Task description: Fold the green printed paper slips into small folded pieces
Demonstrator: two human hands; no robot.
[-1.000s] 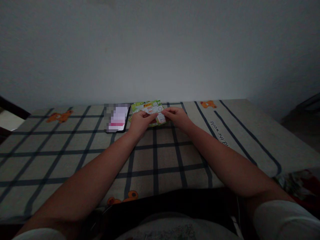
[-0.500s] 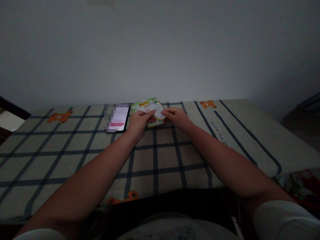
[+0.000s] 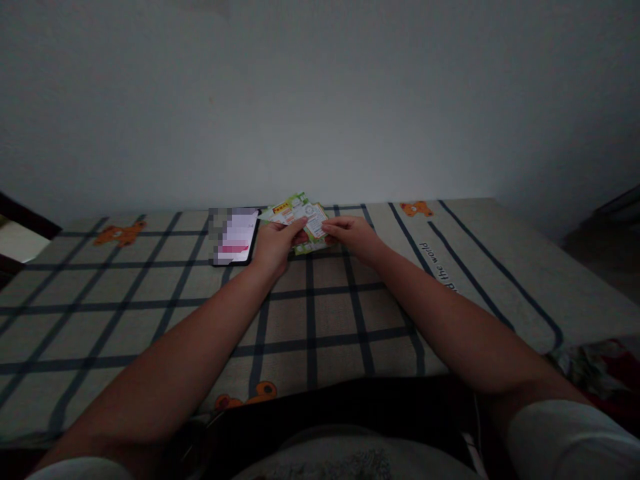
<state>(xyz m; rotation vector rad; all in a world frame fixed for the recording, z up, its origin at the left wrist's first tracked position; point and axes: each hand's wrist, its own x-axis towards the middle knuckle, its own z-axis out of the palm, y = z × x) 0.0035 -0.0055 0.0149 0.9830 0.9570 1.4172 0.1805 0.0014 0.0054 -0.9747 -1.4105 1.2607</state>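
Green-white packets [image 3: 314,215] lying between left hand [image 3: 273,244] and right hand [image 3: 354,235], left overlapping more; both grips nearly closed, left clamping packets under thumb, right pinching right edge.

Short pale sleeves [image 3: 565,437], grey shirt [image 3: 310,460], dark mottled print [image 3: 370,461]

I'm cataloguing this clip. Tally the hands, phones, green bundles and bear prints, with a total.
Hands: 2, left hand and right hand
Phone: 1
Green bundle: 1, its overlapping pieces not counted
Bear prints: 3, including the partly visible near one
Total: 7
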